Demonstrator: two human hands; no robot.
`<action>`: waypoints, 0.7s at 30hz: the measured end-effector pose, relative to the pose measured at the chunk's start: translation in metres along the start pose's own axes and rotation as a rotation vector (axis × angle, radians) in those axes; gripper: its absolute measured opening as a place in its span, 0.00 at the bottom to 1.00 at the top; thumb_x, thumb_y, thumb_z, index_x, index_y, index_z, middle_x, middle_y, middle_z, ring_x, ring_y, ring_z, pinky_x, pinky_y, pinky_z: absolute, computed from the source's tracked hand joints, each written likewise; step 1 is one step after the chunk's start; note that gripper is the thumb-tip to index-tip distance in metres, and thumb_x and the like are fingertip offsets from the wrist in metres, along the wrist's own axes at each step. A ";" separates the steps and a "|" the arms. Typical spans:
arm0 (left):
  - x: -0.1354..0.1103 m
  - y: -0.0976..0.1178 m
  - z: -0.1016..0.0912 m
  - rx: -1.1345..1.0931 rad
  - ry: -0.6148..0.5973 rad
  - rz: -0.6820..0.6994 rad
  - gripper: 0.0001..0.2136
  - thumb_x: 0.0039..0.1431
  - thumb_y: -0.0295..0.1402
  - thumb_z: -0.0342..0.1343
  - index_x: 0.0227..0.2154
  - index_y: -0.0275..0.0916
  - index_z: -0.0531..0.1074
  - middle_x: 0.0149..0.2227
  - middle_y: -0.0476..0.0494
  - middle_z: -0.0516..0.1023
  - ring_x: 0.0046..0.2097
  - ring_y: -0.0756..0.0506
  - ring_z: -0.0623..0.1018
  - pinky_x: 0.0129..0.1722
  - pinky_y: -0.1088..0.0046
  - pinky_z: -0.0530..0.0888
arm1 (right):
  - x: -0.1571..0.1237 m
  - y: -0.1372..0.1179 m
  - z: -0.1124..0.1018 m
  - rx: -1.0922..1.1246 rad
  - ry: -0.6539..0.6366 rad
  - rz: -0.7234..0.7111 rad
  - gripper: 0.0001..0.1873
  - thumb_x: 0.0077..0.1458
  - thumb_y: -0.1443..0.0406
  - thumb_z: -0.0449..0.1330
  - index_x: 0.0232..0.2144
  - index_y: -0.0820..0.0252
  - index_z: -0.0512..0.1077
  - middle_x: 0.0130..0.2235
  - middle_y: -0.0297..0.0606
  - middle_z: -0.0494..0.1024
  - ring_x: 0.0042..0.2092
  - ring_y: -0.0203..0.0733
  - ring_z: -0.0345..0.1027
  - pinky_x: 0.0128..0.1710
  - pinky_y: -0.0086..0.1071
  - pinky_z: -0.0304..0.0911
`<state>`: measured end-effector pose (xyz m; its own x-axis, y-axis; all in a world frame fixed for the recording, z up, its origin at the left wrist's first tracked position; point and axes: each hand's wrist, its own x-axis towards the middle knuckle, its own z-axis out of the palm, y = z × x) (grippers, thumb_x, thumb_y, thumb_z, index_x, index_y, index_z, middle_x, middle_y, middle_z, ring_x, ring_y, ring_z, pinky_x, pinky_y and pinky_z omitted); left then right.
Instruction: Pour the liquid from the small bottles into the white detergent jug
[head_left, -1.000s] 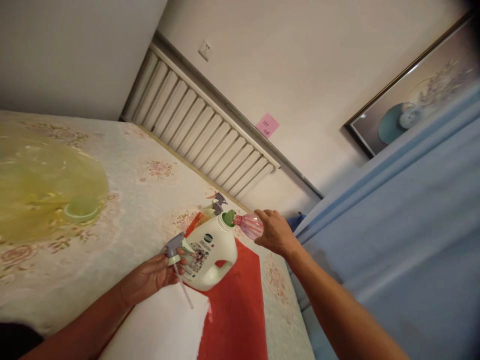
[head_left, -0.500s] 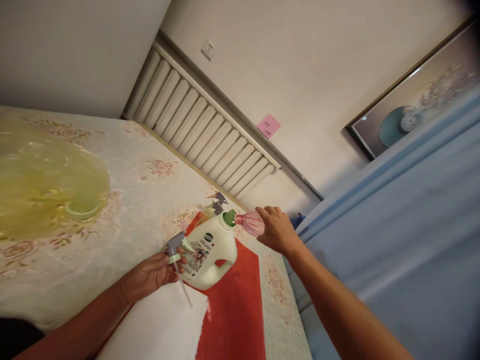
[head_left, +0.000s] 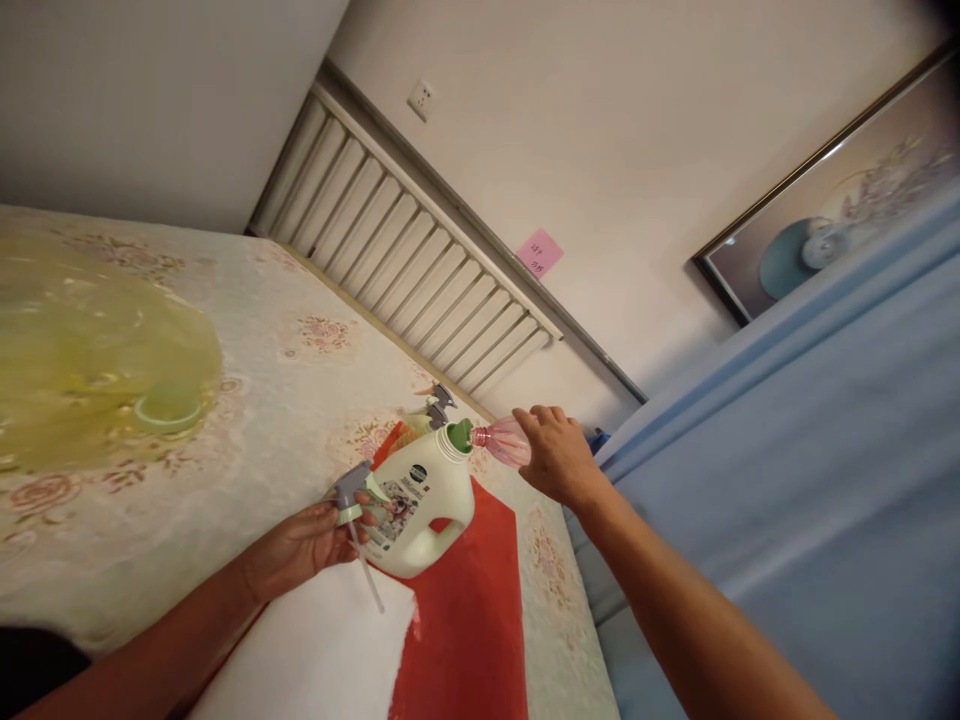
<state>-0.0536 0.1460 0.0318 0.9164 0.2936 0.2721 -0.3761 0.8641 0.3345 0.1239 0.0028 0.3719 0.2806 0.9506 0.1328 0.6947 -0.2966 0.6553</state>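
Note:
My right hand (head_left: 556, 452) is closed round a clear pink bottle (head_left: 507, 441), tipped sideways so its neck meets the green spout (head_left: 460, 434) of a pale detergent jug (head_left: 427, 510). My left hand (head_left: 319, 540) grips a grey spray head (head_left: 351, 488) with a light green collar; its clear dip tube (head_left: 367, 570) hangs below the fingers. The jug stands on a red sheet (head_left: 480, 590) beside a white sheet (head_left: 307, 650), and the left fingers are close to its label. Whether liquid is flowing from the bottle I cannot tell.
Behind the jug are more grey spray heads (head_left: 439, 402). A yellow translucent plastic bag (head_left: 90, 350) lies at left on the flowered tablecloth (head_left: 270, 400), with a green ring (head_left: 169, 415) at its edge. A radiator (head_left: 405, 230) lines the wall; a blue curtain (head_left: 810, 480) hangs at right.
Almost nothing has moved. My right hand and the pink bottle are shifted very slightly to the right, and the view has tilted a little.

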 end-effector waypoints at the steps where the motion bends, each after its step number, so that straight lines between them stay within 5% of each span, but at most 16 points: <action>1: 0.000 0.000 0.000 0.000 0.005 0.001 0.13 0.65 0.31 0.57 0.52 0.38 0.74 0.48 0.36 0.81 0.44 0.44 0.81 0.43 0.69 0.77 | 0.000 0.000 0.000 -0.004 0.001 -0.001 0.36 0.47 0.70 0.59 0.61 0.56 0.62 0.56 0.47 0.70 0.54 0.53 0.60 0.48 0.41 0.56; 21: -0.001 -0.001 0.003 0.011 0.020 0.011 0.13 0.66 0.32 0.56 0.52 0.38 0.73 0.47 0.37 0.80 0.43 0.44 0.81 0.42 0.70 0.76 | 0.003 -0.011 -0.017 -0.113 0.033 -0.064 0.35 0.50 0.71 0.58 0.61 0.59 0.61 0.58 0.52 0.66 0.57 0.56 0.55 0.52 0.44 0.52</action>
<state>-0.0547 0.1439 0.0341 0.9145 0.3113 0.2583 -0.3878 0.8563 0.3411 0.1064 0.0105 0.3778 0.2154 0.9702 0.1114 0.6309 -0.2253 0.7424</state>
